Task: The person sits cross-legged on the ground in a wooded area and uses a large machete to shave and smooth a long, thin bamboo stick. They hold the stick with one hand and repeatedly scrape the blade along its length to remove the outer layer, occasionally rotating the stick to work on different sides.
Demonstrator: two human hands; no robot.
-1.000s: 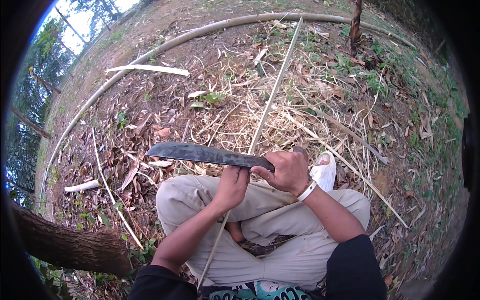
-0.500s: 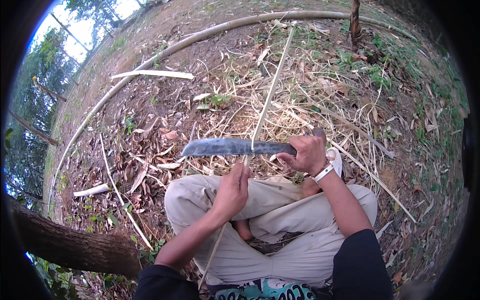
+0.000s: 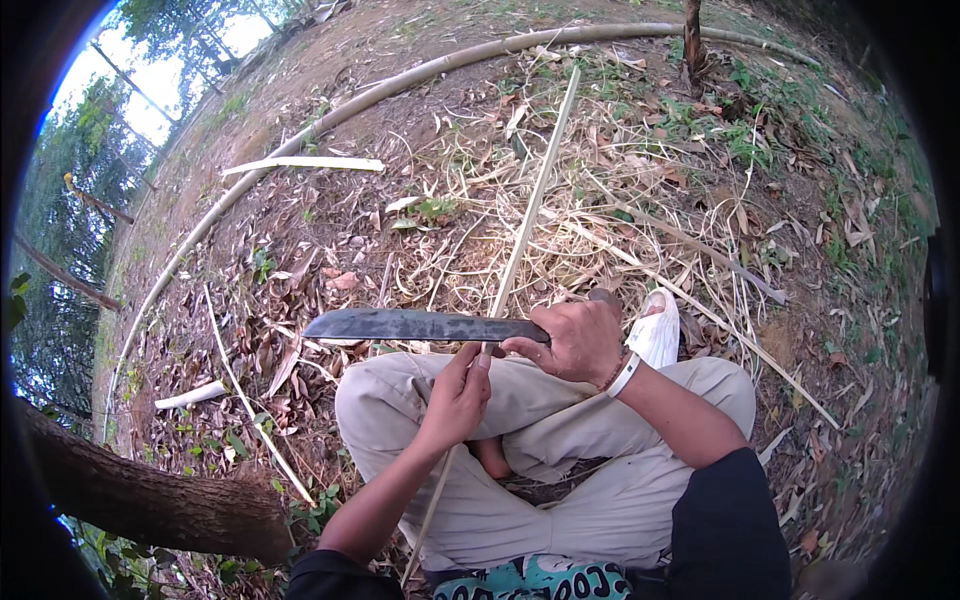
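Observation:
My right hand [image 3: 582, 340] is wrapped round the dark handle of a machete [image 3: 420, 325], whose wide blade points left, level across my lap. A long pale bamboo strip [image 3: 538, 190] runs from the ground ahead, under the blade, and back past my left forearm. Just on the near side of the blade, my left hand [image 3: 460, 392] pinches that strip between thumb and fingers. Blade and strip cross close to my right thumb; whether the edge bites into the strip cannot be made out.
Curly pale shavings [image 3: 470, 255] and dry leaves cover the ground ahead. A long bamboo pole [image 3: 400, 80] arcs across the far side. Split pieces [image 3: 310, 163] lie to the left and another strip [image 3: 740, 335] to the right. A tree trunk [image 3: 150, 495] juts in at lower left.
The machete and my right hand have moved left and nearer to me along the strip. My left hand has shifted slightly nearer, still pinching the strip.

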